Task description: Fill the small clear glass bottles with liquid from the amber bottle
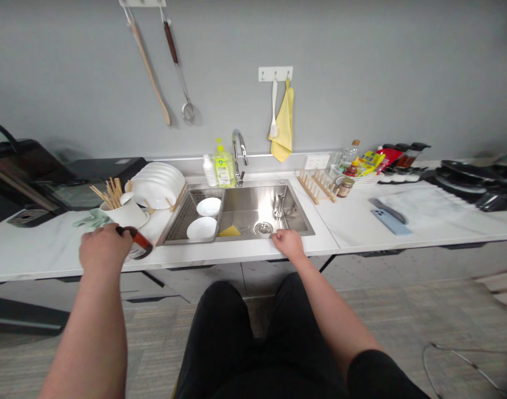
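My left hand (104, 249) is shut around a dark red and black handled object (136, 243) at the counter's front edge, and the object's exact kind is unclear. Just behind it stands a white mug (126, 212) packed with wooden chopsticks (112, 194). My right hand (288, 244) rests on the front rim of the stainless steel sink (261, 208), holding nothing. Inside the sink lies a yellow sponge (229, 231), left of the drain (264, 228). A wire dish rack (187, 213) fills the sink's left part, carrying white bowls (201, 228).
White plates stand in a wooden rack (157, 185) behind the mug. A faucet (237, 158) and green dish soap (223, 169) stand behind the sink. Bottles, a wooden rack and a phone (390, 221) occupy the right counter. A black appliance (29, 183) sits far left.
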`<action>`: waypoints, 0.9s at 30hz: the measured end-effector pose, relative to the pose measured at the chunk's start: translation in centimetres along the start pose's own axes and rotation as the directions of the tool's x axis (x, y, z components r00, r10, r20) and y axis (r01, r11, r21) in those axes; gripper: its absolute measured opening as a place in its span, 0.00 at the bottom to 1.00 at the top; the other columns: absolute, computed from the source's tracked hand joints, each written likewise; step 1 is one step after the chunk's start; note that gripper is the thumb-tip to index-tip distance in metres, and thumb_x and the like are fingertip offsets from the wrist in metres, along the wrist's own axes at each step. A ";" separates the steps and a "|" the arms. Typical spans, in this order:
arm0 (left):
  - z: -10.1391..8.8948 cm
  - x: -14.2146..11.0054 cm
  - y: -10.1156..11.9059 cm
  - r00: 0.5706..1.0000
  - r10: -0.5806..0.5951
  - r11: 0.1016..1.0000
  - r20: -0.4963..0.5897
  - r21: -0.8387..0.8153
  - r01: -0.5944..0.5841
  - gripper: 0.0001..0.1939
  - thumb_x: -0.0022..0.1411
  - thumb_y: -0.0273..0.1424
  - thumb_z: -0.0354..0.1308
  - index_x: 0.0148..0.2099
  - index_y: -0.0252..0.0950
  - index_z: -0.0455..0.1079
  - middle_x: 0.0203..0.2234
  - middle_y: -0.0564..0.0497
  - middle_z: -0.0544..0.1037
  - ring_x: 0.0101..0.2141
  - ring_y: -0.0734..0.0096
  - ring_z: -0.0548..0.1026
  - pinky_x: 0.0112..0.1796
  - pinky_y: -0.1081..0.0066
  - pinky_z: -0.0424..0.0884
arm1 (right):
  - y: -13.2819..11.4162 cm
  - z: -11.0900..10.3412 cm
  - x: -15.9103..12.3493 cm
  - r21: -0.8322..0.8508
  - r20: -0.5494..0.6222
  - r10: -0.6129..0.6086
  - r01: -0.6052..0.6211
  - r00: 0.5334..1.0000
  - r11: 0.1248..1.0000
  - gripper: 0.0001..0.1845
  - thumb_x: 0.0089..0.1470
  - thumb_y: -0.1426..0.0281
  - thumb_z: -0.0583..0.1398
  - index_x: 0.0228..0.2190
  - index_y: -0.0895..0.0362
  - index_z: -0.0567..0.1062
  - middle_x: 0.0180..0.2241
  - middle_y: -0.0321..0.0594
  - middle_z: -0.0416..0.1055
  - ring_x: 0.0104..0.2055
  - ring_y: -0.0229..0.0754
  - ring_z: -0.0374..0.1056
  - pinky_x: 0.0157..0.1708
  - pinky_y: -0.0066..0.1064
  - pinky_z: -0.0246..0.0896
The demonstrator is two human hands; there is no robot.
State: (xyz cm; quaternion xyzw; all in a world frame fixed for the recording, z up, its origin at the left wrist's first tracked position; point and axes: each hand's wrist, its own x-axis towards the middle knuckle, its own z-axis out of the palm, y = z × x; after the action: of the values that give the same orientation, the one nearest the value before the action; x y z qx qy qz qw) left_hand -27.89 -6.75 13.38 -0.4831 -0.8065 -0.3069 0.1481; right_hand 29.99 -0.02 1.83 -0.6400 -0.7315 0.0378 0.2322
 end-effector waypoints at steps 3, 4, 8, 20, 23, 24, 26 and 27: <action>0.8 0.4 -0.9 0.995 -0.032 0.989 0.099 0.146 0.017 0.10 0.62 0.40 0.63 0.40 0.40 0.71 0.28 0.50 0.66 0.35 0.57 0.66 0.48 0.54 0.75 | 0.0 -0.1 0.0 0.015 -0.006 0.000 0.000 1.000 1.000 0.21 0.68 0.65 0.65 0.22 0.54 0.76 0.28 0.42 0.82 0.32 0.45 0.73 0.33 0.36 0.42; 0.9 0.5 -0.8 0.994 -0.037 0.986 0.103 0.168 0.019 0.11 0.63 0.40 0.63 0.44 0.40 0.73 0.28 0.51 0.66 0.34 0.58 0.66 0.47 0.57 0.74 | 0.0 -0.1 0.0 0.021 -0.006 -0.001 0.001 1.000 1.000 0.21 0.68 0.65 0.65 0.22 0.53 0.76 0.28 0.42 0.82 0.32 0.45 0.73 0.33 0.36 0.42; 0.3 0.2 0.3 0.976 -0.115 0.969 0.185 0.235 0.070 0.20 0.70 0.45 0.61 0.56 0.39 0.79 0.32 0.48 0.75 0.36 0.54 0.73 0.44 0.60 0.73 | 0.0 0.0 -0.1 0.047 -0.013 -0.009 0.009 1.000 0.999 0.21 0.68 0.66 0.65 0.21 0.53 0.74 0.27 0.42 0.81 0.31 0.45 0.72 0.32 0.36 0.42; 0.1 -9.4 13.4 0.942 0.154 0.988 0.299 -0.042 -0.148 0.24 0.78 0.48 0.55 0.62 0.43 0.84 0.47 0.39 0.90 0.46 0.42 0.86 0.43 0.58 0.75 | -2.1 0.5 -1.5 0.322 -0.010 -0.263 0.252 0.965 0.913 0.14 0.61 0.63 0.72 0.48 0.51 0.85 0.47 0.43 0.86 0.49 0.50 0.80 0.49 0.36 0.71; 2.5 -12.4 19.8 0.893 0.360 0.926 0.271 -0.223 -0.306 0.19 0.78 0.44 0.59 0.59 0.43 0.85 0.45 0.40 0.90 0.44 0.44 0.86 0.44 0.56 0.76 | -4.8 1.7 -2.6 0.559 -0.051 -0.369 0.333 0.928 0.759 0.45 0.56 0.58 0.77 0.70 0.51 0.74 0.70 0.53 0.75 0.70 0.61 0.73 0.69 0.51 0.68; 3.3 -13.5 22.0 0.872 0.424 0.889 0.246 -0.299 -0.347 0.17 0.78 0.42 0.60 0.56 0.42 0.86 0.44 0.39 0.90 0.43 0.43 0.86 0.44 0.55 0.76 | -5.6 2.1 -2.9 0.620 -0.058 -0.377 0.330 0.924 0.712 0.54 0.53 0.58 0.79 0.75 0.50 0.69 0.75 0.54 0.70 0.74 0.63 0.69 0.73 0.55 0.66; 4.8 -15.5 26.4 0.810 0.557 0.774 0.185 -0.469 -0.425 0.16 0.79 0.38 0.58 0.55 0.41 0.86 0.44 0.36 0.90 0.43 0.42 0.86 0.45 0.51 0.78 | -6.6 2.5 -3.4 0.699 -0.070 -0.329 0.282 0.942 0.658 0.64 0.49 0.59 0.81 0.79 0.50 0.61 0.77 0.56 0.66 0.75 0.65 0.68 0.74 0.58 0.65; 5.4 -16.5 28.4 0.779 0.608 0.712 0.153 -0.540 -0.449 0.17 0.80 0.37 0.57 0.56 0.39 0.86 0.47 0.33 0.89 0.45 0.40 0.86 0.47 0.49 0.78 | -6.7 2.5 -3.6 0.723 -0.080 -0.271 0.243 0.959 0.647 0.65 0.49 0.60 0.80 0.79 0.51 0.59 0.76 0.57 0.67 0.73 0.65 0.71 0.72 0.57 0.68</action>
State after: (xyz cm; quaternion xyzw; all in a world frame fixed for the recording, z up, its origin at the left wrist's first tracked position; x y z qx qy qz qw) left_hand 5.22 -4.86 10.34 -0.7601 -0.5433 -0.3556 -0.0251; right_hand 23.08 -4.00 0.95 -0.3845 -0.7433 0.3020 0.4566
